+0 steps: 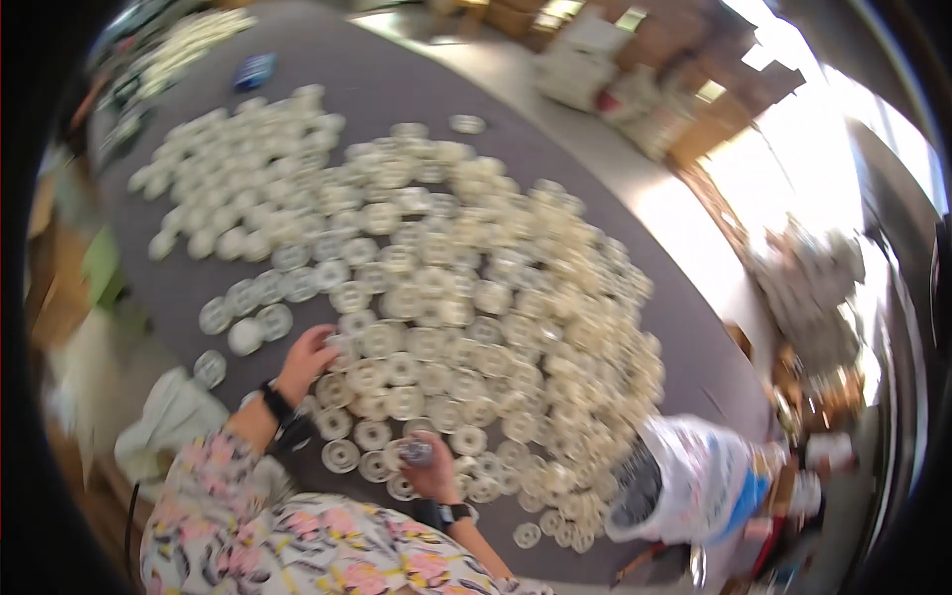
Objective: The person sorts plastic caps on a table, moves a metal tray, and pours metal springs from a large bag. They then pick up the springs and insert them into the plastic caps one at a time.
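Note:
Blurred piles of round, pale, translucent plastic pieces (407,402), some ring-like with a centre hole, spread over a dark grey table. My right hand (434,474), low near the table's close edge, is closed round a small greyish-clear round plastic piece (415,453). Farther forward and to the left, my left hand (305,359) has its fingers curled at a clear plastic disc (342,349) on the left border of the big heap; motion blur softens its grip. A dark band sits on each wrist.
Whiter round pieces (238,159) form a separate group at the far left, near a small blue object (255,71). A white plastic bag (694,476) with dark contents lies at the table's right end. A pale cloth or bag (174,421) hangs at the left edge.

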Motion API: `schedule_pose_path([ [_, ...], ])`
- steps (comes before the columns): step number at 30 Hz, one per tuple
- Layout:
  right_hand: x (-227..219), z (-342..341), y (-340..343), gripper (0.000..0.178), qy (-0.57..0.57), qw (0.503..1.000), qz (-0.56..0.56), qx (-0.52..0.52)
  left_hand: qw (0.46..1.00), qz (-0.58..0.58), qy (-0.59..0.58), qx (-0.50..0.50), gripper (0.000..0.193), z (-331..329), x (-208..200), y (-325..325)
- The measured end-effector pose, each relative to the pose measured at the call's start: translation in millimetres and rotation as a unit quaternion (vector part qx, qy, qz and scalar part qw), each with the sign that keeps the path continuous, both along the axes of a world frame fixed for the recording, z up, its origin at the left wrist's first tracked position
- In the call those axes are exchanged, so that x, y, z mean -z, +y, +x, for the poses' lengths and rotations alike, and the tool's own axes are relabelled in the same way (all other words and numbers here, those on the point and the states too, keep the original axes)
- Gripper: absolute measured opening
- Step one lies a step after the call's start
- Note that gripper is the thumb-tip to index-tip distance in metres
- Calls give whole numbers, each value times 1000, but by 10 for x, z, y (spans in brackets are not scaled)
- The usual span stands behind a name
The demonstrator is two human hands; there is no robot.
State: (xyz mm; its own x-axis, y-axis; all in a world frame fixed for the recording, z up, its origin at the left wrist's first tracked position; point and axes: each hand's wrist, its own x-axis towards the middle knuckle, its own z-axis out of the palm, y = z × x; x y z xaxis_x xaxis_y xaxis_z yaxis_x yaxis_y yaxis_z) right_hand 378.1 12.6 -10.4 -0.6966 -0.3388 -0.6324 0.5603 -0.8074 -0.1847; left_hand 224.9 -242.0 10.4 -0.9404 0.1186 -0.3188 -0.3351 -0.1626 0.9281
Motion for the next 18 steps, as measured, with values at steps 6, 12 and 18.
schedule_pose_path([
  [6,-122,-109,9,39,-48,996,75,22,930,-325,149,-81,39,-583,112,-428],
  [12,-239,-350,14,38,-22,993,120,2,853,-449,263,-38,40,-1116,93,-285],
  [18,-210,-361,75,38,-6,990,139,7,849,-443,284,57,39,-1288,162,-125],
])
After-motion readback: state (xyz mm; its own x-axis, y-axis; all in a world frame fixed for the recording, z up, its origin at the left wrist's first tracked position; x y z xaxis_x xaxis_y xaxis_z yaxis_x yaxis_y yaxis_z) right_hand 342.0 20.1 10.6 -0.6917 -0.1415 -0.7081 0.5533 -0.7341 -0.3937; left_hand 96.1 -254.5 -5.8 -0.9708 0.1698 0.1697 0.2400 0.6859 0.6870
